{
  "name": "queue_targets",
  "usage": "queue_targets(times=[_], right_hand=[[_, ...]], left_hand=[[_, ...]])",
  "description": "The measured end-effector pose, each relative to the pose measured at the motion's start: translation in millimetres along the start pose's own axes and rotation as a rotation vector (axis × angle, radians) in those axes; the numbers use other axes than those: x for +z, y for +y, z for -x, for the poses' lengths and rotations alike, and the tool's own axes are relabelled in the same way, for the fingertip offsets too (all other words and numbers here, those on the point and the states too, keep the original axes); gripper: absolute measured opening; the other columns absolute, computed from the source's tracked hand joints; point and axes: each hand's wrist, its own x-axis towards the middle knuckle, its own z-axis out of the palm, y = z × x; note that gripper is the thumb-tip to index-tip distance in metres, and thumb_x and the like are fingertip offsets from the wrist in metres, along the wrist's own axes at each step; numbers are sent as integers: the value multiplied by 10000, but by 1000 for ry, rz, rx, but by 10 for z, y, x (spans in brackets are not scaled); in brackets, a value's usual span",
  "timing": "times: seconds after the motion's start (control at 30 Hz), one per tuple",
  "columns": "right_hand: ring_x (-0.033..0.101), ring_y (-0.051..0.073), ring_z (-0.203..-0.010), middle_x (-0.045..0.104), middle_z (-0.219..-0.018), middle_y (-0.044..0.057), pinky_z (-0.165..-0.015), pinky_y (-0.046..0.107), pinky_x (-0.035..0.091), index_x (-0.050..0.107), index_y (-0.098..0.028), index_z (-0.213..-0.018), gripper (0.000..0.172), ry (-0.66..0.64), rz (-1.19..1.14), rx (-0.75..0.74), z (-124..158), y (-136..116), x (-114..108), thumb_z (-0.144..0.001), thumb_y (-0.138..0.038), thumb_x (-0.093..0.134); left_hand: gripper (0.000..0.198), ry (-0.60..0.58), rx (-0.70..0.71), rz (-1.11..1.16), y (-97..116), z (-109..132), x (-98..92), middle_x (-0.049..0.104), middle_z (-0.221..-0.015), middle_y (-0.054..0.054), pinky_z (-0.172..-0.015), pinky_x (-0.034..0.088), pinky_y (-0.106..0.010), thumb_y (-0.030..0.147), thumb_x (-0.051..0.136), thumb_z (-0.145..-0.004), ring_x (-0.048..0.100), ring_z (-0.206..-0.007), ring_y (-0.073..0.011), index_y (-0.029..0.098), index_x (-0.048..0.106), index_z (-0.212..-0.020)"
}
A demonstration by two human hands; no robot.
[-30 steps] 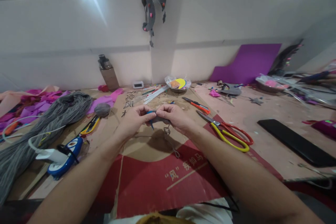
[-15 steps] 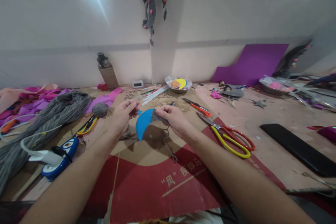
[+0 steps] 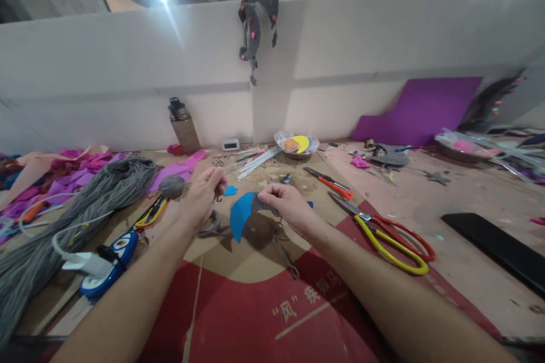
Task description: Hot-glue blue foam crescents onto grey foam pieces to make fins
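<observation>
My right hand (image 3: pixel 286 201) pinches the grey end of a curved blue foam piece (image 3: pixel 240 220), holding it just above the cardboard sheet (image 3: pixel 255 295). My left hand (image 3: pixel 205 191) is raised a little to the left of it, fingers pinched together on something I cannot make out, maybe a thin strand. A small blue scrap (image 3: pixel 230 190) lies on the cardboard between the two hands. Grey yarn (image 3: pixel 212 226) trails under my left hand.
Big scissors with red and yellow handles (image 3: pixel 383 231) lie right of my hand, an orange utility knife (image 3: pixel 328 180) behind them. A grey yarn bundle (image 3: pixel 76 210), small yarn ball (image 3: pixel 171 185), blue tape measure (image 3: pixel 111 258) and bottle (image 3: pixel 184 126) sit left. A black slab (image 3: pixel 498 247) lies right.
My hands were together on the piece; they have parted, the left moving left and up. The blue piece now hangs from my right hand alone. The camera tilted slightly.
</observation>
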Motion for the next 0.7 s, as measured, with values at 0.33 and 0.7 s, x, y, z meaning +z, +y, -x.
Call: queue_targets(times=[0.33, 0.7], right_hand=[[374, 91, -551, 491, -588, -42, -537, 254, 283, 586, -186, -670, 294, 37, 27, -58, 46, -99, 29, -681, -453, 709], [379, 100, -559, 473, -577, -42, -527, 255, 282, 572, -196, -644, 268, 45, 56, -82, 54, -153, -6, -695, -428, 697]], left_hand=[[252, -119, -91, 138, 108, 74, 69, 605, -675, 3, -590, 392, -222, 293, 774, -682, 538, -609, -100, 162, 576, -770], [299, -77, 113, -40, 44, 60, 24, 543, -661, 34, -571, 384, -223, 265, 810, -630, 485, -600, -94, 177, 526, -653]])
